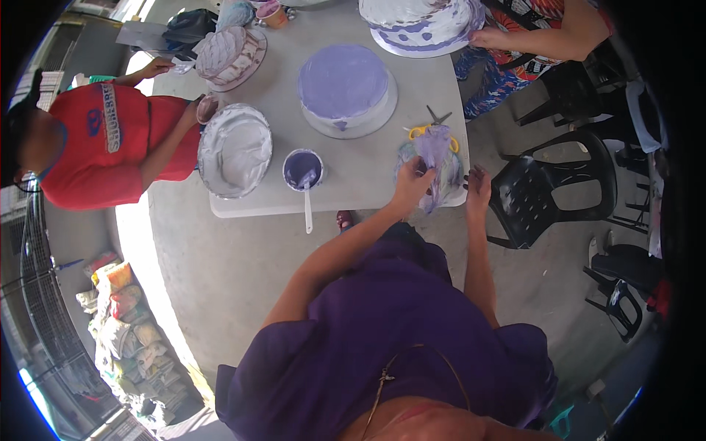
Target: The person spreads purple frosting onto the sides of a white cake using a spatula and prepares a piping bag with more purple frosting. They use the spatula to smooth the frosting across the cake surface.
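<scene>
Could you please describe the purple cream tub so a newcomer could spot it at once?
On the pale table, find the near edge left of the person's left hand. The tub stands there, right of the larger bowl. Only it holds purple cream and a white spatula.

Plastic (444, 170) lies at the left hand (414, 182), scissors (439, 119) beyond. Leftward on the table (360, 175) stand a cup (286, 171) holding a spatula (308, 209), then a bowl (269, 151); a cake (343, 84) is ahead-left. A chair (523, 195) stands right of the right hand (478, 188).
</scene>
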